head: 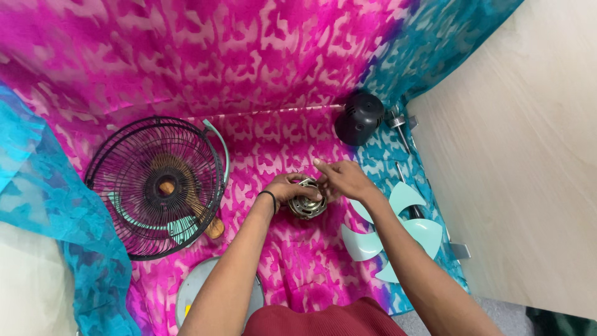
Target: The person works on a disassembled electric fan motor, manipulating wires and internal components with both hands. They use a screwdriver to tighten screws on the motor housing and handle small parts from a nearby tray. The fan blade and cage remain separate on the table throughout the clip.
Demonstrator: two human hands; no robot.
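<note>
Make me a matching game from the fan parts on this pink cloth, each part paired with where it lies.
Parts:
1. motor
2. grille
3. blades
4. black cover

Places:
A. far end of the cloth, by the wall
B. left of the hands
C. between the left hand and right hand
D. beside the right forearm

Pairs: 1-C, 2-B, 3-D, 4-A
</note>
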